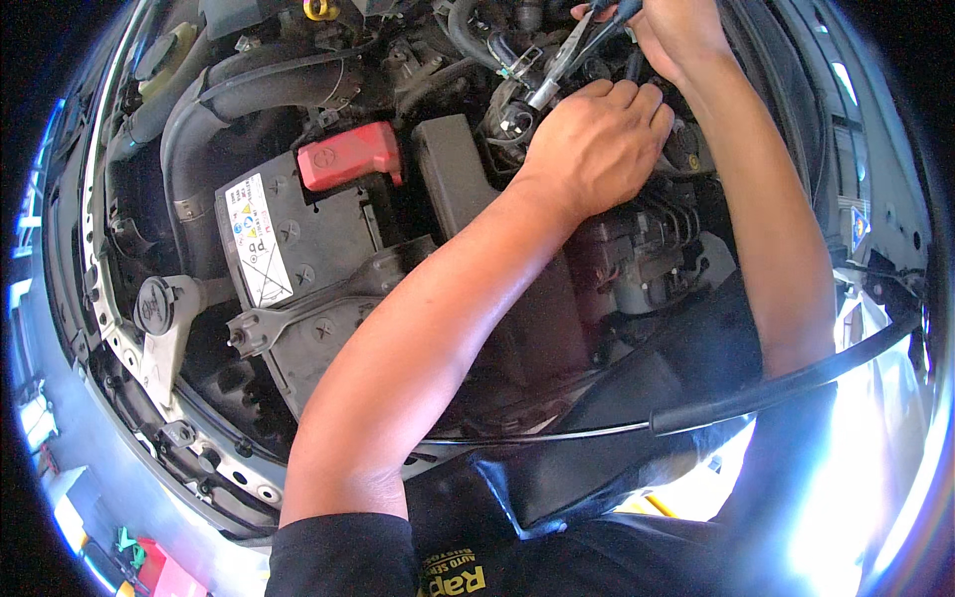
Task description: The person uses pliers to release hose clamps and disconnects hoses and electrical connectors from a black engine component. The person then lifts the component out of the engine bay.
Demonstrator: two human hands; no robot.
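My right hand (pixel 681 35) is closed around the dark blue handles of long-nosed pliers (pixel 569 62) at the top of the picture. The pliers' metal jaws point down and left, with their tips at a small metal fitting near a thin black hose (pixel 512 55). Just below the jaws, my left hand (pixel 602 149) is turned back-up with its fingers curled down. What those fingers grip, if anything, is hidden behind the hand. Left of that hand stands a tall dark plastic box (pixel 453 159).
A car battery (pixel 323 224) with a red terminal cover (pixel 350 159) and a metal hold-down bracket (pixel 318 310) lies left of my left forearm. Thick black ducting (pixel 194 139) curves behind it. A capped filler neck (pixel 164 308) stands at the left. A black-sleeved rod (pixel 786 388) crosses near my right forearm.
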